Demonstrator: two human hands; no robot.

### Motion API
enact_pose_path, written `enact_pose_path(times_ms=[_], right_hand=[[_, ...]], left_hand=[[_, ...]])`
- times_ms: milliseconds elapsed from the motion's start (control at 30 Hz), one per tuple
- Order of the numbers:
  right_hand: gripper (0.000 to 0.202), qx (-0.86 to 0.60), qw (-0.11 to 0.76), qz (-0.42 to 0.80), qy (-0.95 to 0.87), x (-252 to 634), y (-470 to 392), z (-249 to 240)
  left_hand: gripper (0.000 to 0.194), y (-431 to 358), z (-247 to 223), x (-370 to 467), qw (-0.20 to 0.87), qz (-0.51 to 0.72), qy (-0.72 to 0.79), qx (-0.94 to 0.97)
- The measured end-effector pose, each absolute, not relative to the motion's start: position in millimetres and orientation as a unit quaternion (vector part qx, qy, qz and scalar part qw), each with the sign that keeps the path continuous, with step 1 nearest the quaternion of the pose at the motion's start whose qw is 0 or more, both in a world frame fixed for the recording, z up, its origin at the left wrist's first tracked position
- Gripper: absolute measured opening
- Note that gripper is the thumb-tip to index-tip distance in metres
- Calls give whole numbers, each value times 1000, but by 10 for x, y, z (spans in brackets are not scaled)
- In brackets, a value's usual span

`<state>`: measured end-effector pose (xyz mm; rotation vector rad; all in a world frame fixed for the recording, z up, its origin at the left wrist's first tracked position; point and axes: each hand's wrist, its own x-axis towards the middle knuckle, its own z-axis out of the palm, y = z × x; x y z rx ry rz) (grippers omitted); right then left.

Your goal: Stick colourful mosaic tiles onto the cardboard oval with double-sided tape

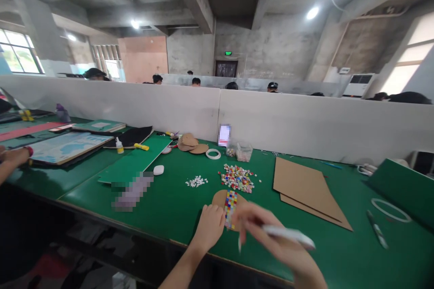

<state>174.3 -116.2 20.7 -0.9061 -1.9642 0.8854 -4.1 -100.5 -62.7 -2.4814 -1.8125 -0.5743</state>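
A rounded piece of cardboard [219, 198] lies near the table's front edge, with a strip of small coloured mosaic tiles [231, 202] down its middle. My left hand [210, 224] presses on the cardboard's left side, fingers curled together beside the strip. Over the right side, my right hand [267, 230] is blurred by motion and closed around a long white pen-shaped tool [288, 235]. A thin pale tip shows below its fingers; I cannot make out what it is. Loose coloured tiles [237, 178] lie heaped just beyond, with white tile pieces [196, 181] to their left.
Cardboard sheets [305, 189] lie to the right, near a pen [377, 229] and a white ring [390, 210]. Behind the tiles stand a phone [224, 135] and a clear plastic box [244, 152]. A white partition [152, 101] borders the table. At far left is another person's hand [15, 158].
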Motion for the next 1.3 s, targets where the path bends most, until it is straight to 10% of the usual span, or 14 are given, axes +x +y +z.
enact_pose_path(times_ms=[267, 733, 1300], right_hand=[[35, -654, 291, 142, -683, 1584, -320, -200], [31, -678, 65, 101, -726, 1594, 297, -443], [26, -649, 236, 72, -720, 1678, 279, -571]], left_hand=[[29, -1007, -612, -46, 9, -187, -573, -798], [32, -813, -594, -86, -72, -199, -576, -790], [31, -159, -387, -45, -135, -335, -582, -729]])
